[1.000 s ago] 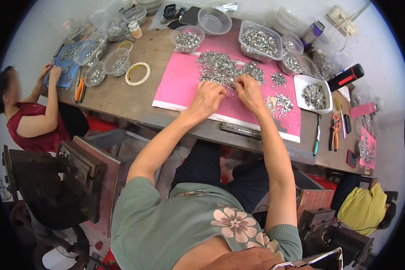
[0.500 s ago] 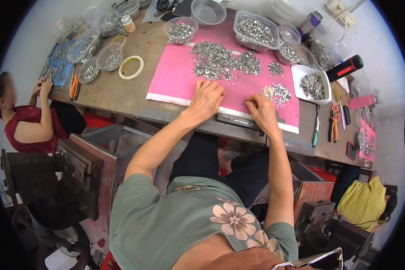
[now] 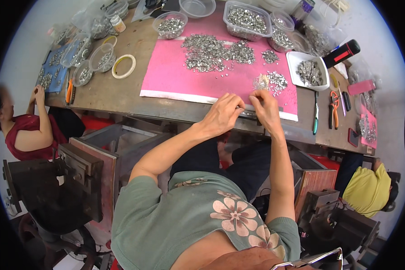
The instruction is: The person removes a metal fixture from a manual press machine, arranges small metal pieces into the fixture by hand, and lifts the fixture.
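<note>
My left hand (image 3: 223, 113) is closed at the front edge of the pink mat (image 3: 166, 74), its fingertips pressed together. Just to its right, my right hand (image 3: 265, 108) is also closed in a pinch. A small gap separates the two hands. Whatever either pinch holds is too small or too hidden to make out. A metal bar (image 3: 248, 114) at the table edge shows partly between them. Beyond my right hand lie a small heap of shiny metal pieces (image 3: 278, 82) and a pale heap (image 3: 261, 82). A bigger spread of metal pieces (image 3: 207, 51) covers the mat's middle.
Clear tubs of metal parts (image 3: 247, 27) line the back. A white tray (image 3: 294, 72) of parts, orange-handled pliers (image 3: 333, 108) and a teal-handled tool (image 3: 316, 119) are at right. A tape roll (image 3: 123, 66) lies left. Two other people sit at the sides.
My left hand has come off the mat's middle, moving right and toward me, close to my right hand. My right hand has shifted only slightly. The whole view has tilted a little.
</note>
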Motion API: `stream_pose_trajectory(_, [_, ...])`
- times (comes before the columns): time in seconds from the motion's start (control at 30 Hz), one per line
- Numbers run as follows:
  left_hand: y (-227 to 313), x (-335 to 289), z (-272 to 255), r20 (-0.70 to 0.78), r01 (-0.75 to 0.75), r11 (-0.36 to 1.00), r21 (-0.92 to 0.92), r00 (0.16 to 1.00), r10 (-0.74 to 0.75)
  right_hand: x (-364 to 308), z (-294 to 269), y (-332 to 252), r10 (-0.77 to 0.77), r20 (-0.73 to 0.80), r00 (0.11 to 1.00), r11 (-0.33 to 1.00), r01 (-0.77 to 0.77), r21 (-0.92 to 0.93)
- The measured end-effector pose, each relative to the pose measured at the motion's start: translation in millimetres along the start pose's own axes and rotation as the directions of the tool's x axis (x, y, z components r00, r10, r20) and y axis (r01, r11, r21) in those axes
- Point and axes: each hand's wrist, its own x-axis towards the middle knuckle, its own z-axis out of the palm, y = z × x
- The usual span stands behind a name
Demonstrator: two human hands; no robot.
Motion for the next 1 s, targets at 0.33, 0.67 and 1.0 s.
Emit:
stream_pose_trajectory(0.33, [-1,-3,14,0.018,-0.095,0.986,0.136,0.995,0.094,-43,2,-1,0.003,-0.068,0.998,0.99,0.006,0.14])
stream_pose_trajectory(0.67, [8,-6,12,-0.016,-0.208,0.931,0.3,0.975,0.223,3,20,1,-0.005,-0.087,0.996,0.993,0.015,0.115])
stream_pose_trajectory(1.0, [-2,-8,19,0.014,-0.154,0.975,0.16,0.988,0.154,80,54,2,-0.047,0.096,0.994,0.994,0.056,-0.095])
